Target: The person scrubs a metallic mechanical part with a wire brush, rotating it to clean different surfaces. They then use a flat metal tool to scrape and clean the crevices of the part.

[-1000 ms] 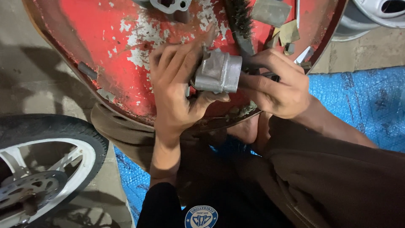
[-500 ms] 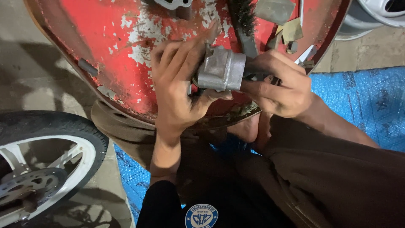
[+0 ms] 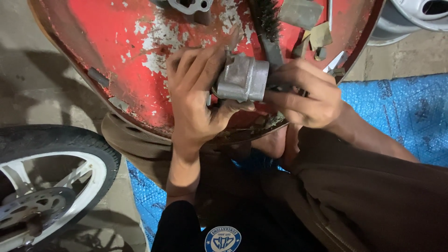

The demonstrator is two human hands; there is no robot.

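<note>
Gripping one grey cast-metal part (image 3: pixel 242 78) between both hands, a seated person works over a round red tray (image 3: pixel 116 56) with badly flaked paint. The left hand (image 3: pixel 198 93) wraps around the part's left side, fingers spread up over it and thumb hooked under. The right hand (image 3: pixel 305 93) is closed around the part's right end, where a dark piece juts out between the fingers; what that piece is cannot be told.

The part is held just above the tray's near edge, close to the person's lap. On the tray lie one wire brush (image 3: pixel 268 23) behind the part, one second grey metal casting (image 3: pixel 189 7) cut off by the top of the view, two small square scraps of sandpaper-like sheet (image 3: pixel 301 13) at upper right, and one short dark pin (image 3: pixel 98 77) near the left rim.

Two wheels are in view: one black tyre on a white spoked rim with a brake disc (image 3: pixel 46 186) at lower left, near the tray's left edge, and one pale rim (image 3: pixel 415 18) at upper right, just beyond the tray. A blue mat (image 3: pixel 401 112) covers the floor to the right, the only open room beside the tray; bare concrete shows on the left.
</note>
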